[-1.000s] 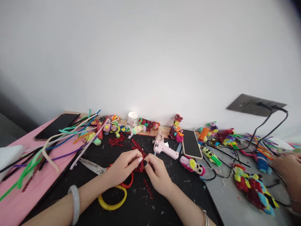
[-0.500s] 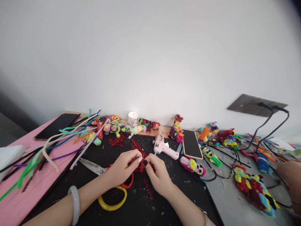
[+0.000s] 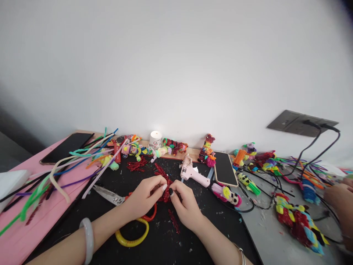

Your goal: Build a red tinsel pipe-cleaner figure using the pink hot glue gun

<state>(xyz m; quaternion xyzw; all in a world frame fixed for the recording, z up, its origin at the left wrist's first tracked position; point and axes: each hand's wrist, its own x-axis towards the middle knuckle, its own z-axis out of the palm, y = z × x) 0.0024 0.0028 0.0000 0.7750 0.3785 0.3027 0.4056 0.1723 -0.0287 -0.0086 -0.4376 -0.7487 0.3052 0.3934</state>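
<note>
Between my two hands is a bundle of sparkly red pipe cleaner [image 3: 164, 195], partly covered by my fingers. My left hand [image 3: 153, 191] pinches it from the left, thumb and fingers pressed together. From the right, my right hand [image 3: 182, 200] grips it with bent fingers and thumb. Beneath my left wrist lie scissors [image 3: 131, 239] with red and yellow handles, partly hidden by the forearm. A short red pipe cleaner piece [image 3: 173, 221] rests on the black mat [image 3: 162, 246] below the hands. More cut red pieces [image 3: 137, 165] lie behind my left hand.
A pink glue gun [image 3: 194, 175] lies behind my right hand, beside a phone [image 3: 225, 169]. Loose pipe cleaners [image 3: 59, 176] cover the left side. Pipe-cleaner dolls [image 3: 299, 222] lie on the right, near another person's hand [image 3: 338, 195]. A paper cup [image 3: 156, 140] stands by the wall.
At the right edge, the other person's hand has moved slightly farther back over the table. My own hands have stayed in nearly the same place on the red bundle.
</note>
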